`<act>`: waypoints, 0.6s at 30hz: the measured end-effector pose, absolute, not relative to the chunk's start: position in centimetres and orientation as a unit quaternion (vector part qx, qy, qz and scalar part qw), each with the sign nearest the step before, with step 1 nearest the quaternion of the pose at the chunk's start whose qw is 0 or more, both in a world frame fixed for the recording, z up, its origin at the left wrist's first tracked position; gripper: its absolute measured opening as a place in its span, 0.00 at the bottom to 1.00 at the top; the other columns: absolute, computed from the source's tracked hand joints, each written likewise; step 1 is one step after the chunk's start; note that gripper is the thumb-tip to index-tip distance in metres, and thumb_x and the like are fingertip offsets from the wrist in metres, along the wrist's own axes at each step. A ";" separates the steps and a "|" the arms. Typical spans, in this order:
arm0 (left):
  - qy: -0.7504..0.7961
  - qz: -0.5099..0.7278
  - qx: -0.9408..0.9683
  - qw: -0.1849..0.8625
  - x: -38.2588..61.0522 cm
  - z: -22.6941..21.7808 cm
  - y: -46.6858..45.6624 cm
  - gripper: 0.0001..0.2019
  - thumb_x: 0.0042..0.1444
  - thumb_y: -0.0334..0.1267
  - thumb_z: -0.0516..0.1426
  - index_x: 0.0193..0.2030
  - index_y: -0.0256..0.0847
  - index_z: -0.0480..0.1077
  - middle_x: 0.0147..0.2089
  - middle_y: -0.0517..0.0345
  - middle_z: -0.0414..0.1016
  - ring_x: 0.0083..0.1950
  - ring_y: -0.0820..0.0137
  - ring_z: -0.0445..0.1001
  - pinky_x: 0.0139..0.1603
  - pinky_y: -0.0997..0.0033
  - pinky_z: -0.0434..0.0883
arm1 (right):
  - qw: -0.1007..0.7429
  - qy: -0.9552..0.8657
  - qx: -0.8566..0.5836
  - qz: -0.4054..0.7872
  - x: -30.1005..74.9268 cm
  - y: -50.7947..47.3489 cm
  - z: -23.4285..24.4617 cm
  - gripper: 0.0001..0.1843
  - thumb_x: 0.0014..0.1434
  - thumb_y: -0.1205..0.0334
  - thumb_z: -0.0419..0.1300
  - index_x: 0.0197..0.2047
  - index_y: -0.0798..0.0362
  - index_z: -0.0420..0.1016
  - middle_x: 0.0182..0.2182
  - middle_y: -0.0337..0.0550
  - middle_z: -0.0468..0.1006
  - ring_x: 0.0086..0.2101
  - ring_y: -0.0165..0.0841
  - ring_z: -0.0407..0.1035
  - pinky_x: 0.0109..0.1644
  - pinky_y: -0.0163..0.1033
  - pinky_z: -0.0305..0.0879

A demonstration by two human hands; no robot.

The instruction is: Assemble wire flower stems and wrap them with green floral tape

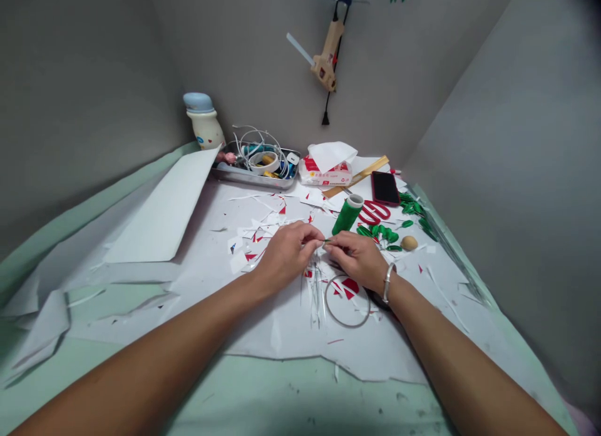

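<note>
My left hand point(292, 251) and my right hand point(357, 256) meet over the middle of the table, fingertips pinched close together. Between them shows a thin, dark green piece point(327, 240), too small to name; both hands grip it. Just behind my right hand stands a spool of green thread point(348, 214), tilted slightly. Green leaf-shaped pieces point(382, 233) lie to the right of the spool, near a small brown ball point(409, 243). Below my hands are a ring-shaped hoop point(347, 327), several thin wires point(315, 301) and red paper scraps point(350, 287).
At the back are a metal tray point(263, 181) with tape and wire, a tissue pack point(326, 172), a phone point(385, 188) and red-handled scissors point(375, 212). A bottle point(205, 123) stands behind a white sheet point(164, 211). A glue gun point(327, 57) hangs on the wall.
</note>
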State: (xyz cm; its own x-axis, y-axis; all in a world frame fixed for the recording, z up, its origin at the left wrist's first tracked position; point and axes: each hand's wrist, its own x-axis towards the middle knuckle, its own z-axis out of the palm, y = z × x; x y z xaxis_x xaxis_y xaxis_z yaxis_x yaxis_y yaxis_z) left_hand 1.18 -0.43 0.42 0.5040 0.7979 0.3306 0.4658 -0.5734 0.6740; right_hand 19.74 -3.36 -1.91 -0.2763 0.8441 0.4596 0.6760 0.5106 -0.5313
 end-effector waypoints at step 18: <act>0.373 0.301 0.839 0.257 1.2 0.3 -0.4 0.06 0.57 0.33 0.53 0.35 0.41 0.72 0.37 0.57 0.75 0.40 0.68 0.71 0.43 0.66 0.66 | 0.358 -0.786 -0.491 0.115 19.9 -3.3 -2.2 0.08 0.60 0.65 0.55 0.36 0.52 0.77 0.30 0.41 0.76 0.32 0.32 0.69 0.38 0.36 0.63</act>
